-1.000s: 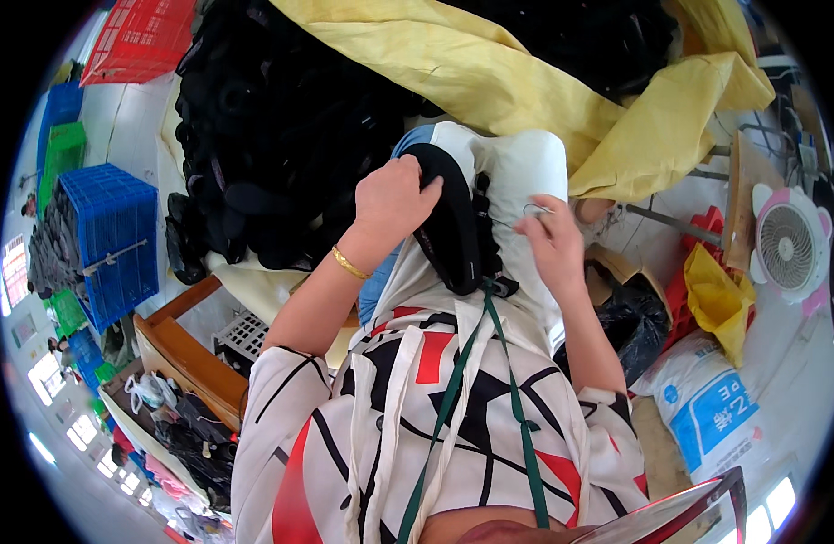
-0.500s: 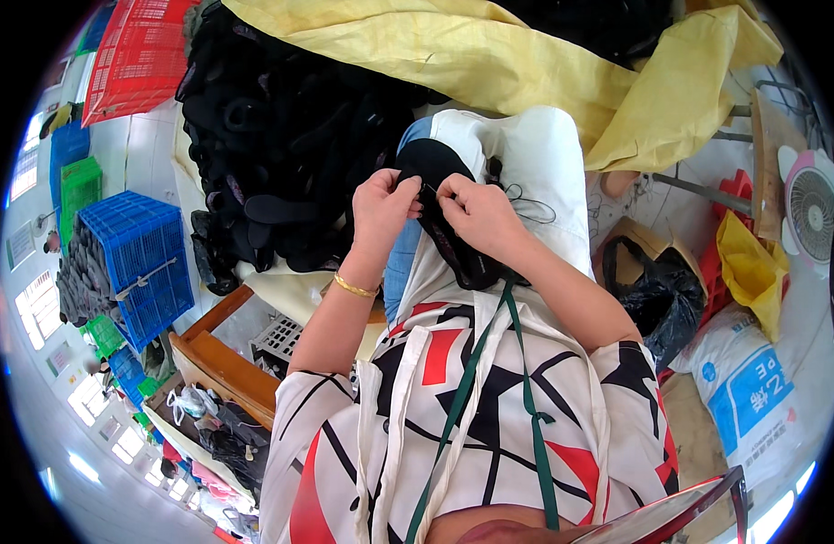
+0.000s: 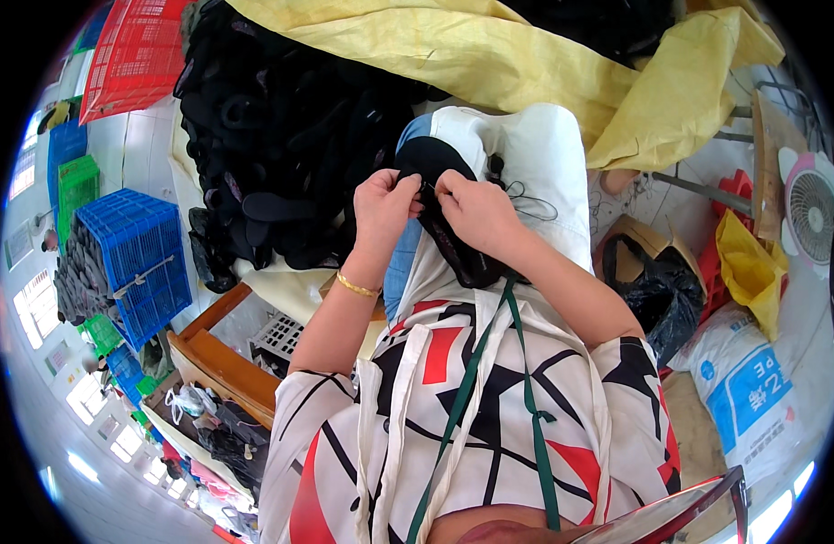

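A black slipper (image 3: 434,156) lies across my lap, its broad rounded end away from me and its narrower part toward my waist. My left hand (image 3: 386,205) pinches its edge with thumb and forefinger. Close beside it, my right hand (image 3: 479,210) is closed in a pinch over the slipper's middle; whatever tiny thing sits between its fingertips is too small to make out. Dark thread (image 3: 533,205) lies in loose loops on the white apron (image 3: 548,150) over my knees, right of the slipper. A small black item (image 3: 495,167) rests there too.
A big heap of black slippers (image 3: 290,136) lies ahead and left, beside a yellow cloth (image 3: 435,45). Blue crates (image 3: 140,263) and a wooden stool-like frame (image 3: 222,363) stand left. At right are a black plastic bag (image 3: 662,295), a white sack (image 3: 739,390) and a fan (image 3: 811,213).
Both hands keep almost the same pinch on the slipper. My right hand has shifted very slightly toward the left; the slipper has barely moved.
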### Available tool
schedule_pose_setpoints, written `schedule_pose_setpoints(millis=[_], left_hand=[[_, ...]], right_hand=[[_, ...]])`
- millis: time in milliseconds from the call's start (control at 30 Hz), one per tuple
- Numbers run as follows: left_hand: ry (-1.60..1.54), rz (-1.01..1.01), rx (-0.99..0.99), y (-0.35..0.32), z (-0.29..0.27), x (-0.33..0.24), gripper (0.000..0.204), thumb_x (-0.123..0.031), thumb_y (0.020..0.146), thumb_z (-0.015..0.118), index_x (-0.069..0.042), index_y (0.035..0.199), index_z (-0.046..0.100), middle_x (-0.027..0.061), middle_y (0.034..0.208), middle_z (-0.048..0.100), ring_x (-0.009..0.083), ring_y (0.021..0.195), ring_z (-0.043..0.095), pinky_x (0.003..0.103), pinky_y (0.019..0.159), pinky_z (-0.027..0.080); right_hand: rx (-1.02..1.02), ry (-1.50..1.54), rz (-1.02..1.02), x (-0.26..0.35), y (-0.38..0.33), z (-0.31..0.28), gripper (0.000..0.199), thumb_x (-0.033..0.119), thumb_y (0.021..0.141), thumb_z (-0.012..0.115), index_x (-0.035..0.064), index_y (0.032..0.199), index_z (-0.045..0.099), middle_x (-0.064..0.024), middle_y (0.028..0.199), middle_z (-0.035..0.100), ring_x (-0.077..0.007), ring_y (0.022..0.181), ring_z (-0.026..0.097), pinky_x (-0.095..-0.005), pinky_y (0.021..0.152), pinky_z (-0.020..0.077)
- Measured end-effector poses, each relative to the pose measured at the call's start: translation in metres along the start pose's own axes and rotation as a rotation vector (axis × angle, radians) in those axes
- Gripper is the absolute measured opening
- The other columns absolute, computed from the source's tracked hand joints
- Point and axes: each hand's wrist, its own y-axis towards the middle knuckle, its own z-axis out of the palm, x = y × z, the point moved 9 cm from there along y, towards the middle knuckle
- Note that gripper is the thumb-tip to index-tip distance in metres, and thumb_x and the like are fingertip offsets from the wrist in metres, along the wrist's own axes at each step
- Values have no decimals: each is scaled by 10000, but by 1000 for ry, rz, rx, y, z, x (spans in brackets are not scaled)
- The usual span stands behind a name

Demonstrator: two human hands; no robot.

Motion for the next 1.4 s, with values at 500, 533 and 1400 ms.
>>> schedule_pose_setpoints(millis=[500,533,1400], left_hand=[[-62,-126,96,1,3,0,149,-167,850,667,-62,753,627,23,668,610,96,500,543,226,487,448],[-55,-128,97,1,3,-1,149,-167,851,665,-63,751,627,23,668,610,94,499,540,224,488,447],[-231,-189,214,3,8,13,147,-192,898,654,-70,815,649,11,721,635,82,566,547,233,548,467]], right_hand=[[-45,-334,-185,14,-6,3,147,110,849,575,90,975,503,-112,699,639,-315,648,669,-440,523,508],[-38,-339,-193,14,-5,1,151,110,847,575,93,980,505,-112,704,641,-317,654,670,-443,527,509],[-117,143,-33,13,11,-1,143,107,932,509,17,1029,454,-240,782,648,-436,734,648,-531,661,505]])
